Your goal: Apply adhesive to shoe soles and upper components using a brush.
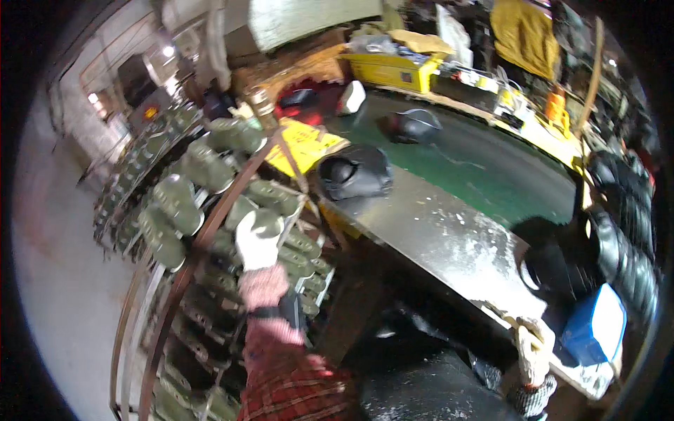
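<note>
On the left, my left hand (pixel 257 242) in a white glove reaches into a rack of olive-green shoes. Its fingers close on one green shoe (pixel 268 223) at the rack's upper tier. My right hand (pixel 533 349), in a pale glove with a striped knit cuff, is at the near edge of the metal-topped table (pixel 449 228). Its fingers look curled, and what lies inside them is hidden. Right beside it stands a blue container (pixel 595 326). A black rounded piece (pixel 356 172) with an opening sits on the table's far left end.
A brown metal bar (pixel 203 238) slants across the shoe rack (pixel 179 281). Behind the metal top runs a green-surfaced belt (pixel 484 182) carrying another black piece (pixel 415 126). A yellow crate (pixel 390 70) stands beyond it. Black rounded pieces (pixel 621 238) are stacked at the right.
</note>
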`<state>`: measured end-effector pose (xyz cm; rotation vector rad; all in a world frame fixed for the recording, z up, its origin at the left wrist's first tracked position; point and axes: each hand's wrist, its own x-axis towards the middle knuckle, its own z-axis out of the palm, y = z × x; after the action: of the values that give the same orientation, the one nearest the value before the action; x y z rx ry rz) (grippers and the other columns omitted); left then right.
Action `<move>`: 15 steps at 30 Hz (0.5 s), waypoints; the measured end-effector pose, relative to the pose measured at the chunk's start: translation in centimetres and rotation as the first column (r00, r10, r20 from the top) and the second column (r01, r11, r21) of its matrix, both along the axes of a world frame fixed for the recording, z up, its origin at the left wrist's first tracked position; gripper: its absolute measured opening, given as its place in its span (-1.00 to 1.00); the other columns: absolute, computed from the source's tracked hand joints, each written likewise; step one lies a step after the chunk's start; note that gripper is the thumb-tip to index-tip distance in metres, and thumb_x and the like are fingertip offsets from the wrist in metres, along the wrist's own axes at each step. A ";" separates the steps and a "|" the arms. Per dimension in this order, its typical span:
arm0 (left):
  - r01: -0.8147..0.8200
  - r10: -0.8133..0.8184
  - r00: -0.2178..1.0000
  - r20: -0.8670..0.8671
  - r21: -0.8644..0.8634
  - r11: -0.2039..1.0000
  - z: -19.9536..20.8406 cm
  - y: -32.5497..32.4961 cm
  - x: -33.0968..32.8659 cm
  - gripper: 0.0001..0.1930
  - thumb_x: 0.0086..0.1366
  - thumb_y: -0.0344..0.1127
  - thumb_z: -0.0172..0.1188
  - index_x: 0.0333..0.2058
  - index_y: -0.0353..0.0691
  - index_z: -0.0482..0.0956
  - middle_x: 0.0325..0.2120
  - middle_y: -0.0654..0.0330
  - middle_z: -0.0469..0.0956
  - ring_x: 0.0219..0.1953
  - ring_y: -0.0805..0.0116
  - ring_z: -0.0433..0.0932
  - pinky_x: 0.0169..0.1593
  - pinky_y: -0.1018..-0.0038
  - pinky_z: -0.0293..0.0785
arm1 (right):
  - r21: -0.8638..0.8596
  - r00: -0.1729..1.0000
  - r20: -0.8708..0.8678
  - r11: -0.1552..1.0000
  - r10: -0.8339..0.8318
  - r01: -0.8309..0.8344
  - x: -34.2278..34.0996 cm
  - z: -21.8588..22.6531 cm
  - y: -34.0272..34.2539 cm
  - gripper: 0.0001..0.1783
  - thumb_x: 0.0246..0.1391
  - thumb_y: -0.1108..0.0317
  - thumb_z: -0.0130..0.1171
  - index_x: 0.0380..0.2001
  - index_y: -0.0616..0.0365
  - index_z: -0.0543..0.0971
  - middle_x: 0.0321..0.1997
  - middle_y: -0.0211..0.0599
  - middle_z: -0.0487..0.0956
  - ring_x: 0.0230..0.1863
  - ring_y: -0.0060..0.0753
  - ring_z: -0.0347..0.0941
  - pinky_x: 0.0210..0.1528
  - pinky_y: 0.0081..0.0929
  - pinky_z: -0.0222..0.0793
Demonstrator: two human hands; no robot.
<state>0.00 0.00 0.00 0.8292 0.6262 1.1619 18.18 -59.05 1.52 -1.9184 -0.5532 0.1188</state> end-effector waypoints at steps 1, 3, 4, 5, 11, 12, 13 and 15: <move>0.158 -0.166 0.983 0.077 0.103 0.982 2.7 -3.6 -0.9 -0.46 0.27 -0.23 0.09 0.20 -0.23 0.28 0.07 -0.07 0.43 0.10 -0.05 0.42 0.22 -0.09 0.25 | -0.090 0.999 0.049 0.996 -0.013 0.017 -0.7 0.1 -0.1 -0.73 0.11 0.30 0.23 -0.26 0.35 0.59 -0.35 -0.17 0.62 -0.38 -0.39 0.57 -0.30 -0.53 0.49; 0.380 -0.327 0.762 0.559 0.023 0.925 5.4 -11.3 -2.0 -0.41 0.29 -0.17 -0.02 0.19 -0.48 0.26 0.09 -0.16 0.38 0.11 -0.08 0.37 0.37 -0.13 -0.01 | -0.036 0.994 0.103 0.999 -0.034 0.038 -0.4 1.5 2.0 -0.81 0.09 0.48 0.16 -0.25 0.38 0.57 -0.35 -0.19 0.61 -0.33 -0.41 0.57 -0.24 -0.50 0.49; 0.309 -0.312 0.899 0.306 0.061 0.949 1.2 -11.7 -4.3 -0.37 0.28 -0.13 -0.10 0.20 -0.49 0.24 0.11 -0.15 0.36 0.12 -0.12 0.35 0.32 -0.15 0.06 | -0.014 0.996 0.080 0.999 -0.029 0.030 -0.1 2.3 2.0 -0.81 0.08 0.49 0.17 -0.24 0.38 0.57 -0.34 -0.20 0.61 -0.31 -0.43 0.56 -0.23 -0.51 0.49; 0.257 -0.173 0.913 0.369 -0.190 0.948 1.9 -14.8 -4.1 -0.33 0.24 -0.09 -0.11 0.21 -0.50 0.22 0.12 -0.18 0.33 0.10 -0.17 0.35 0.26 -0.14 0.16 | 0.018 0.998 0.051 0.999 -0.035 0.034 0.1 3.1 1.8 -0.80 0.08 0.49 0.18 -0.22 0.37 0.57 -0.33 -0.20 0.62 -0.29 -0.44 0.56 -0.21 -0.51 0.49; 0.645 -0.654 0.556 0.513 0.231 0.729 7.8 -24.3 -3.7 -0.12 0.14 -0.02 0.16 0.30 -0.45 0.04 0.21 -0.23 0.18 0.09 -0.19 0.34 0.11 -0.14 0.37 | 0.434 0.814 0.324 0.841 -0.481 0.324 5.7 6.9 -5.8 -0.64 0.18 0.24 0.16 -0.07 0.28 0.56 -0.27 -0.24 0.60 -0.36 -0.58 0.45 -0.31 -0.61 0.39; 0.770 -0.729 0.429 0.534 0.205 0.604 6.9 -23.9 0.2 -0.11 0.13 -0.04 0.18 0.30 -0.45 0.02 0.22 -0.23 0.16 0.10 -0.19 0.34 0.10 -0.14 0.38 | 0.467 0.665 0.339 0.733 -0.665 0.495 4.9 9.0 -7.6 -0.63 0.19 0.18 0.15 -0.10 0.27 0.57 -0.29 -0.27 0.60 -0.39 -0.59 0.44 -0.34 -0.63 0.37; 0.852 -0.779 0.314 0.543 0.201 0.483 6.8 -24.8 3.3 -0.09 0.13 -0.06 0.20 0.31 -0.45 0.00 0.23 -0.23 0.13 0.10 -0.18 0.33 0.09 -0.13 0.39 | 0.515 0.498 0.347 0.605 -0.795 0.607 3.9 10.6 -9.3 -0.61 0.21 0.12 0.14 -0.12 0.25 0.58 -0.32 -0.30 0.60 -0.41 -0.61 0.44 -0.37 -0.64 0.35; 0.917 -0.817 0.199 0.542 0.190 0.350 7.3 -27.2 4.8 -0.06 0.12 -0.09 0.24 0.32 -0.46 -0.04 0.25 -0.24 0.09 0.11 -0.18 0.32 0.08 -0.13 0.42 | 0.231 0.537 0.215 0.577 -0.816 0.784 2.7 10.9 -14.3 -0.62 0.19 0.08 0.16 -0.18 0.21 0.61 -0.40 -0.38 0.60 -0.43 -0.62 0.46 -0.38 -0.68 0.33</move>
<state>4.78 -27.15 7.34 0.4742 -0.3096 0.1736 20.84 -73.36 12.46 -1.9107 0.1958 -0.8135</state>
